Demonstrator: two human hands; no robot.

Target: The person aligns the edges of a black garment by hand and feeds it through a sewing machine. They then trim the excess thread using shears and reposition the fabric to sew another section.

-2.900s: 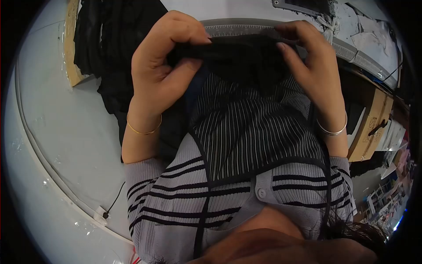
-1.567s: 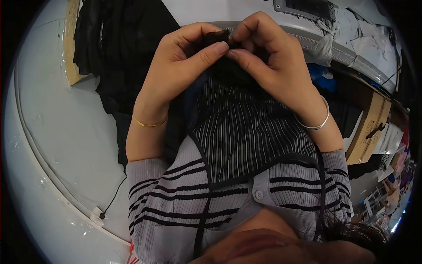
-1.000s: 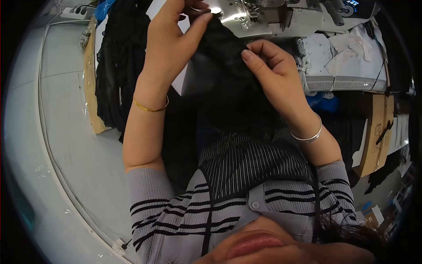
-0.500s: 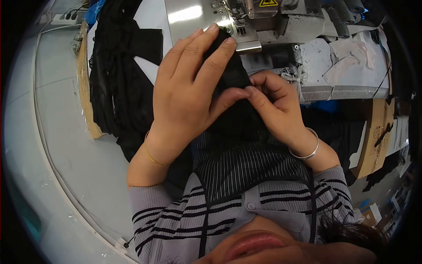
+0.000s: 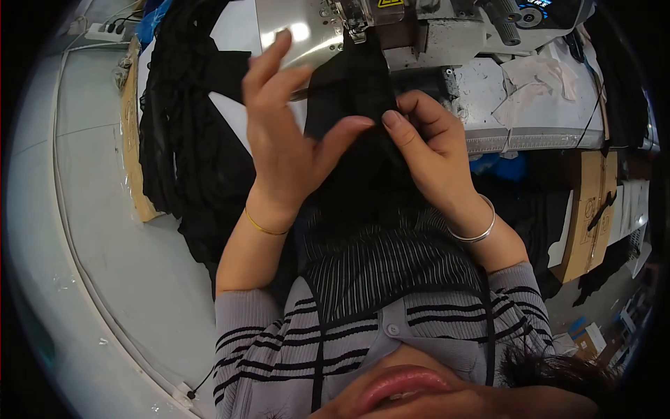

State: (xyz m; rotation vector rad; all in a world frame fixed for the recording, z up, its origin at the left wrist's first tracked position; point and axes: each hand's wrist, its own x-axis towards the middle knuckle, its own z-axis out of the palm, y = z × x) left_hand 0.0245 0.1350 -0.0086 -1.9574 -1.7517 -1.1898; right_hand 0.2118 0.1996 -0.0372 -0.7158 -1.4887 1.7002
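Note:
Black fabric [image 5: 342,91] runs from under the sewing machine's presser foot [image 5: 356,31] down toward my lap. My left hand [image 5: 283,126] is raised at the fabric's left side, fingers spread and slightly blurred, its thumb over the cloth. At the right edge of the fabric, my right hand [image 5: 433,140] pinches the cloth between thumb and curled fingers. The machine's shiny metal plate [image 5: 286,35] lies beyond my left fingertips.
A heap of black cloth [image 5: 188,126] is on the left. Pale scraps [image 5: 537,84] lie on the machine bed above a ruler strip [image 5: 544,140]. A cardboard box [image 5: 593,209] stands at the right, and a power strip [image 5: 105,31] at the upper left.
My left hand has lifted off the fabric and spread its fingers. More black cloth shows flat below the presser foot. My right hand has shifted slightly up and left, still pinching the edge.

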